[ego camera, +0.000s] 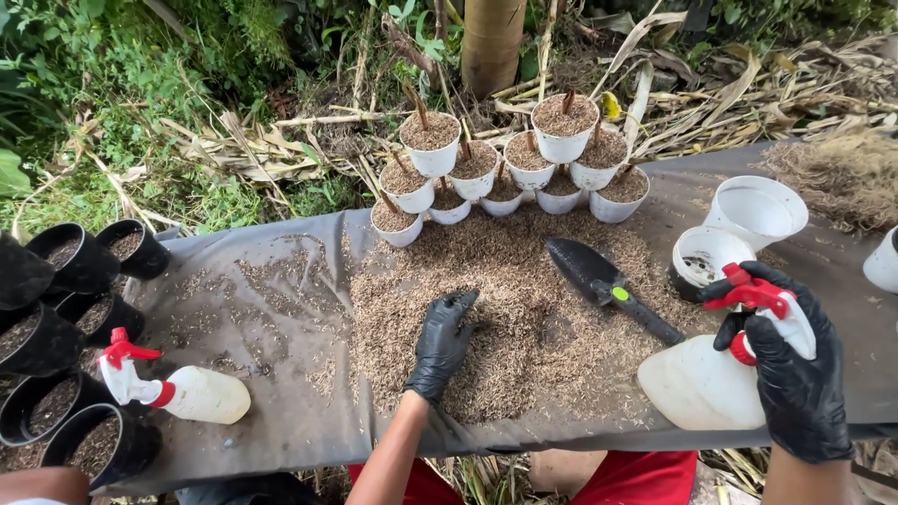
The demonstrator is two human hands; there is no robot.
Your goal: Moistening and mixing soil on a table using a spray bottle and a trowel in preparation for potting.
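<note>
Black-gloved left hand [441,344] rests flat and unclenched in dry husk mix [524,309] on the bench [271,309]; the right hand [790,374] grips a white spray bottle [706,383] by its red trigger. Beyond the fingers lie a trowel [599,281] and filled white pots [510,164]. Even misting while stirring would suit.

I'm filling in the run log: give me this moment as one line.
left hand: flat on brown husk pile | right hand: gripping white red-triggered spray bottle | black trowel: lying on pile
</note>
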